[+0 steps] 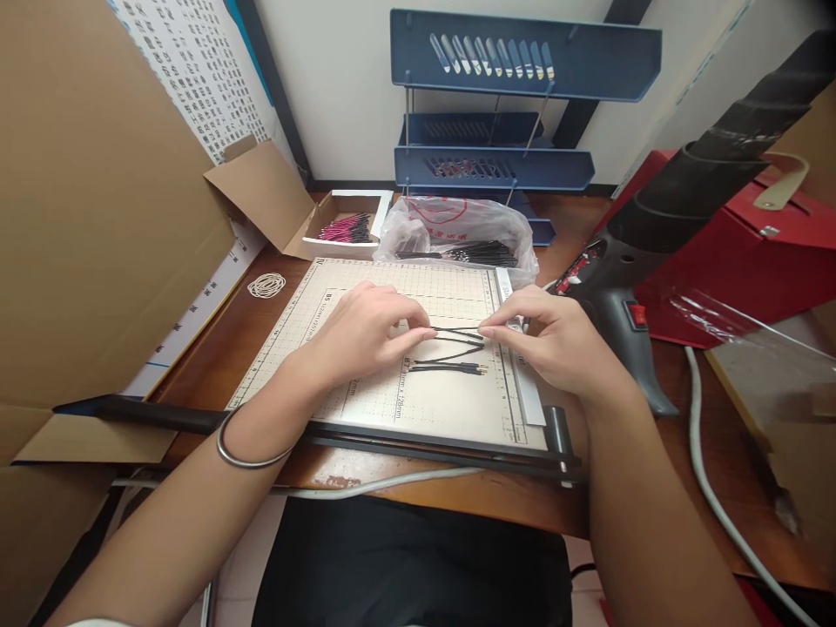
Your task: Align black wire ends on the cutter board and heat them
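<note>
Between thumb and finger, my left hand (385,326) pinches one end of a thin black wire (457,328). The other end is held in a pinch by my right hand (545,335), so the wire runs almost level between the fingertips. Just below it, several loose black wires (450,356) lie in a zigzag. Nearer to me is a small bundle of black wires with gold tips (448,368), lying side by side. All of them rest on the cream gridded board of a paper trimmer (372,409), whose long black blade arm (163,413) runs along its near edge.
Behind the trimmer are a plastic bag of black wires (483,252) and an open carton of pink and black wires (346,228). Coiled bands (266,285) lie left. A heat gun (630,287) and a red box (718,261) stand right. Blue shelves (496,165) rise behind.
</note>
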### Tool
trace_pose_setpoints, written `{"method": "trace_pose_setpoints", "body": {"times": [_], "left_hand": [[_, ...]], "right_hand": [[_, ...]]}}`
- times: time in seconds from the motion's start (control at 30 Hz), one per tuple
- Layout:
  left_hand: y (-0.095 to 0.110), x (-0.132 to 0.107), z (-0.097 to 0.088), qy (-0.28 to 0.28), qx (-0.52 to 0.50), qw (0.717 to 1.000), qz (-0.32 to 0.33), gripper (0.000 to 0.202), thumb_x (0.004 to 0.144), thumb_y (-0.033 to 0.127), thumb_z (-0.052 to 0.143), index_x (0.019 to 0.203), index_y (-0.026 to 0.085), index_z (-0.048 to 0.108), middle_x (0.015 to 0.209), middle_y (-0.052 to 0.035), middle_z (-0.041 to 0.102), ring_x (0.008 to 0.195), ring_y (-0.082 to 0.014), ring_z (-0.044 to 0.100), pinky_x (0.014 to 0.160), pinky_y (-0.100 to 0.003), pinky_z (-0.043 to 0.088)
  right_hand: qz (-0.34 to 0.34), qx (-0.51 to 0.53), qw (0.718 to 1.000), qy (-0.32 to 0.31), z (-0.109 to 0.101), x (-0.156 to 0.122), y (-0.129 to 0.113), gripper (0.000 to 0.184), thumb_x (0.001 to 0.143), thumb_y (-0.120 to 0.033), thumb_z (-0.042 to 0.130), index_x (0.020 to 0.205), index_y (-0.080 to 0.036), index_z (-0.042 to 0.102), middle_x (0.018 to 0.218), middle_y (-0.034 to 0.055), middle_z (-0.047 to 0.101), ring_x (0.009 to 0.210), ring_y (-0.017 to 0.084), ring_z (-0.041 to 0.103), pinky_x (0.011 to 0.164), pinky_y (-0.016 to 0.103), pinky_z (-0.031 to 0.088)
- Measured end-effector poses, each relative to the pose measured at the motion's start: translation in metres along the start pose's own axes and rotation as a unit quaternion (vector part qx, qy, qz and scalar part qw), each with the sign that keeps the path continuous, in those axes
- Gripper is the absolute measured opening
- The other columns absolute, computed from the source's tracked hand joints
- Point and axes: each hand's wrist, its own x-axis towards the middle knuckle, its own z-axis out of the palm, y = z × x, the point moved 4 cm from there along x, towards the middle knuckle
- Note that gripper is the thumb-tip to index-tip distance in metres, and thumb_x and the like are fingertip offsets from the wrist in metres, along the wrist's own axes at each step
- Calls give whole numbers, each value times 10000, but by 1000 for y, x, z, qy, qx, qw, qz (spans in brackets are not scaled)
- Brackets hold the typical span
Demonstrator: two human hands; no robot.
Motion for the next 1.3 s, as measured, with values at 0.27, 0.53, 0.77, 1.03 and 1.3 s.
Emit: {"method": "trace_pose_setpoints", "body": {"times": [0.27, 0.53, 0.77, 1.03, 1.3], "left_hand": [[-5, 1, 0, 63, 18, 997, -32, 157, 952, 325, 649, 899, 178, 667, 894, -39, 724, 844, -202, 633, 789, -337, 450], [-3, 0, 8, -26, 22, 999, -33, 184, 954, 299, 640, 1082, 181, 698, 1112, -85, 728, 1042, -256, 625, 936, -404, 478], [-3, 1, 13, -57, 38, 997, -25, 253, 963, 355, 637, 1126, 187, 734, 1138, -87, 725, 1063, -272, 624, 949, -426, 483], [1, 3, 15, -63, 13, 998, -2, 174, 985, 248, 593, 1013, 175, 749, 1024, -79, 733, 992, -246, 628, 900, -396, 488], [1, 3, 16, -59, 10, 998, 3, 178, 992, 200, 568, 996, 172, 743, 1000, -69, 731, 965, -234, 635, 859, -372, 483]], "right_hand": [[34, -87, 995, 43, 10, 1, 14, 96, 858, -331, 737, 799, -263, 770, 1178, 47, 710, 1172, 294, 600, 1029, 521, 401], [37, -102, 994, -3, 18, 0, 15, 96, 873, -334, 710, 852, -284, 789, 1371, 65, 623, 1312, 320, 546, 1120, 592, 328], [27, -96, 995, -13, 11, -2, 17, 112, 873, -301, 671, 851, -279, 779, 1440, 62, 586, 1362, 310, 529, 1164, 602, 333], [31, -95, 994, -43, 13, -2, 14, 73, 844, -333, 731, 852, -288, 788, 1458, 48, 574, 1380, 308, 512, 1194, 599, 300], [47, -92, 994, -45, 13, -2, 13, 95, 859, -317, 706, 834, -291, 794, 1453, 37, 582, 1348, 310, 540, 1179, 601, 323]]}}
